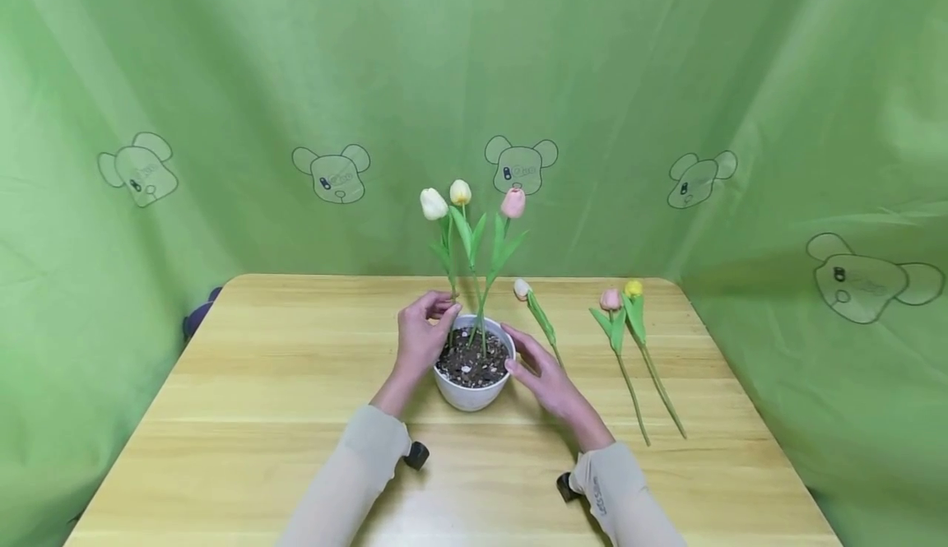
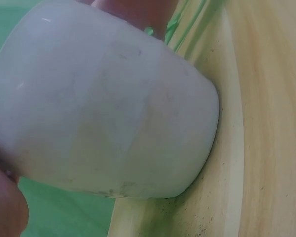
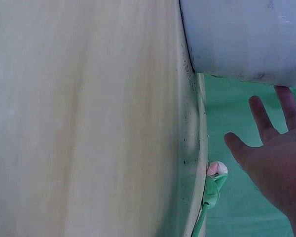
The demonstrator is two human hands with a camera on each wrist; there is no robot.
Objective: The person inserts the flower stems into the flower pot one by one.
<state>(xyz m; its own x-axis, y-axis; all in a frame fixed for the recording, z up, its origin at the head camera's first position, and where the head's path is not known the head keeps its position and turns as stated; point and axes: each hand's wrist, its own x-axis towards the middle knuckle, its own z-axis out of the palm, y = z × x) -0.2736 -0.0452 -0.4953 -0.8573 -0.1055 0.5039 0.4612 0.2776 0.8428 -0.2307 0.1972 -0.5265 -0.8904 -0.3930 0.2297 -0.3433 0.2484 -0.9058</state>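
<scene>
A white pot (image 1: 472,397) of dark soil (image 1: 474,366) stands on the table with three artificial tulips upright in it. At its left rim my left hand (image 1: 422,337) pinches the stem of the white tulip (image 1: 433,204) between thumb and fingertips. Beside that flower rise a cream tulip (image 1: 461,192) and a pink tulip (image 1: 513,203), their stems crossing low down. My right hand (image 1: 544,378) touches the pot's right side, fingers spread and fairly straight. The right wrist view shows those fingers against the pot wall (image 3: 241,39); in the left wrist view the pot (image 2: 108,98) hides most of the work.
Right of the pot lies a pale pink-white tulip (image 1: 522,289). Farther right, another pink tulip (image 1: 611,300) and a yellow tulip (image 1: 633,289) lie side by side on the wooden table (image 1: 296,366). A green curtain (image 1: 415,53) hangs behind and at both sides.
</scene>
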